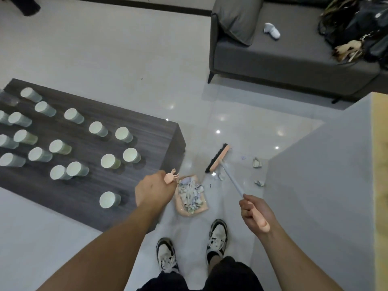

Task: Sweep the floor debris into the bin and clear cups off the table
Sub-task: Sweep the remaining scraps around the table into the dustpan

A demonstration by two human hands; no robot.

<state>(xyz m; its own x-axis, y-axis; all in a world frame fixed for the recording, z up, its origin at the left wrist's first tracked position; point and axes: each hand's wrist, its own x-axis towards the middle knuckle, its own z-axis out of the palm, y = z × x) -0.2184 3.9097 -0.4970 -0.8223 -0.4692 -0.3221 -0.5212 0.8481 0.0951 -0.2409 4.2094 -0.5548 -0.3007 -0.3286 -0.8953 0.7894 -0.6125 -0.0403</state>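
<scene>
My right hand [255, 214] grips the pink end of a broom handle. The broom [218, 158] has a pink head with black bristles resting on the floor ahead. My left hand [154, 189] is closed around the top of the dustpan's handle, whose pink clip shows above my fingers. The pink dustpan [190, 196] sits on the floor before my feet, full of torn paper scraps. A few paper scraps [257, 163] lie on the tiles to the right of the broom. Several white paper cups [109, 199] stand on the dark wooden table [147, 133] at left.
A grey sofa [283, 53] with a cushion, a white object and dark bags stands at the back right. A grey counter or wall block [325, 175] rises close on my right. My two sneakers [217, 235] are on the glossy tiles just behind the dustpan.
</scene>
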